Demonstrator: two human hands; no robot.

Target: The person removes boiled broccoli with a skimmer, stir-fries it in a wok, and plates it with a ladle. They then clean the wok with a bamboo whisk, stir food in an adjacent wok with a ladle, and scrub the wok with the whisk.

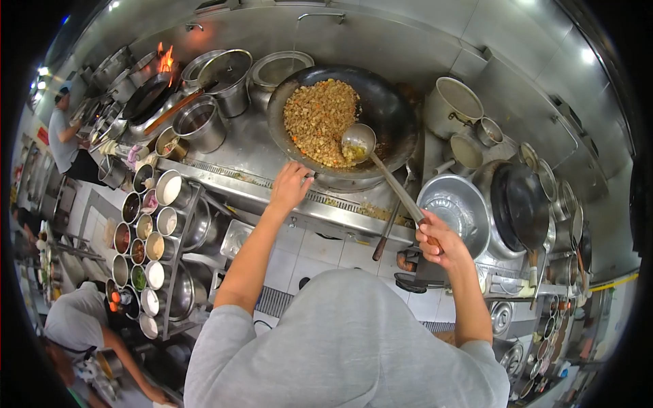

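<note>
A large dark wok [392,102] sits on the stove, with a heap of fried rice [320,115] spread over its left side. My right hand [439,241] is closed around the brown end of a long-handled ladle [398,187]. The ladle's round bowl lies in the wok at the right edge of the rice, with some yellowish food in it. At the near-left edge of the wok, my left hand [290,186] is closed with its fingers curled at the rim, where a small dark loop shows beside the thumb.
Metal pots [201,126] stand left of the wok, beside a pan [146,102] with flames behind it. A rack of ingredient tins [155,246] is on my left. A steel basin [457,207] stands at right. Two co-workers, one bending [78,316], are at left.
</note>
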